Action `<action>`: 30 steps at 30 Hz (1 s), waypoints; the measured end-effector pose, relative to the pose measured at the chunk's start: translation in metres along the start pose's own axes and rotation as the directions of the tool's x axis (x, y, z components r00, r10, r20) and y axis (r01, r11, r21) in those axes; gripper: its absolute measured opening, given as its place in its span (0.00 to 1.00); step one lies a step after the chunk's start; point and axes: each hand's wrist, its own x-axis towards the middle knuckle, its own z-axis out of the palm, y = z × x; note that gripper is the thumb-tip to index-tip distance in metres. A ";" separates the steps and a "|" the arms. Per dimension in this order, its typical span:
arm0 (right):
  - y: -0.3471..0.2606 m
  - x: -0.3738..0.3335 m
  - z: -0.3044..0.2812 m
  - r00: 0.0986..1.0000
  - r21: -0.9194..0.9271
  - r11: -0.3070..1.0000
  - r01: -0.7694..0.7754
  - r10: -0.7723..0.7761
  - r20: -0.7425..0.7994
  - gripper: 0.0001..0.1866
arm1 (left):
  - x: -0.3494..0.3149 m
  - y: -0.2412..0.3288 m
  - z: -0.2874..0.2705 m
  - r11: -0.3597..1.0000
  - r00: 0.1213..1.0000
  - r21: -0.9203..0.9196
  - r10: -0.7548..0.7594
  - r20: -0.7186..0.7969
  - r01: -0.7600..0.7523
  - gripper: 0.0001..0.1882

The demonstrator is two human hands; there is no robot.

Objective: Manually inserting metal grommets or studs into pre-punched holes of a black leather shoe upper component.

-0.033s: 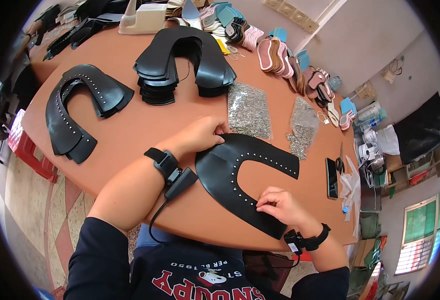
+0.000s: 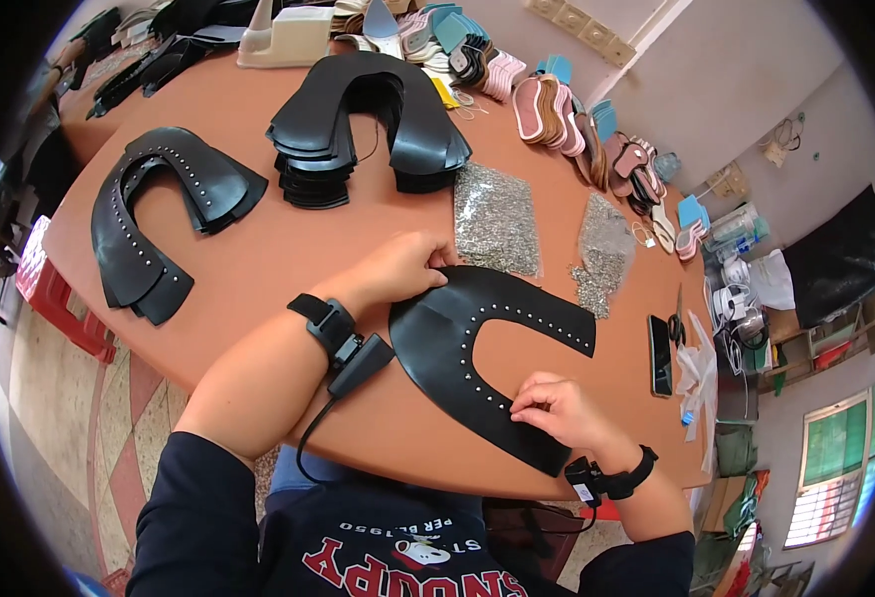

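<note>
My left fingers (image 2: pixel 441 256) pinch the black, U-shaped, silver-studded leathery sheet (image 2: pixel 432 326) at eleven o'clock, seemingly to steady it on the orange-brown counter (image 2: pixel 258 259) before me. My right fingers (image 2: pixel 537 396) press together at five o'clock; holding what, I cannot tell.

From where I stand, the lettering that can be read is all on the front of the wearer's dark navy top (image 2: pixel 293 527). A row of big red capitals (image 2: pixel 393 581) with pale outlines runs across the chest, partly cut off low down. Nearer the waist sits smaller white lettering (image 2: pixel 394 527), capitals with a few digits, beside a little white cartoon figure (image 2: pixel 420 553). The print stands upside down to the wearer's own gaze. The small black wrist box (image 2: pixel 579 476) carries a pale label (image 2: pixel 583 492), too tiny to read.
</note>
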 end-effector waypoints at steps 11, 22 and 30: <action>-0.008 -0.004 0.004 0.994 -0.113 0.992 0.060 -0.069 -0.079 0.03 | 0.001 -0.006 0.003 1.000 0.999 0.014 0.026 -0.025 -0.025 0.11; -0.009 -0.018 0.016 0.951 -0.395 0.891 0.225 -0.289 -0.111 0.14 | 0.000 -0.001 0.000 1.000 1.000 0.002 -0.017 -0.014 0.017 0.11; -0.005 -0.027 0.019 0.898 -0.550 0.761 0.344 -0.438 -0.046 0.19 | 0.001 0.001 0.001 1.000 1.000 0.022 -0.014 -0.010 0.015 0.12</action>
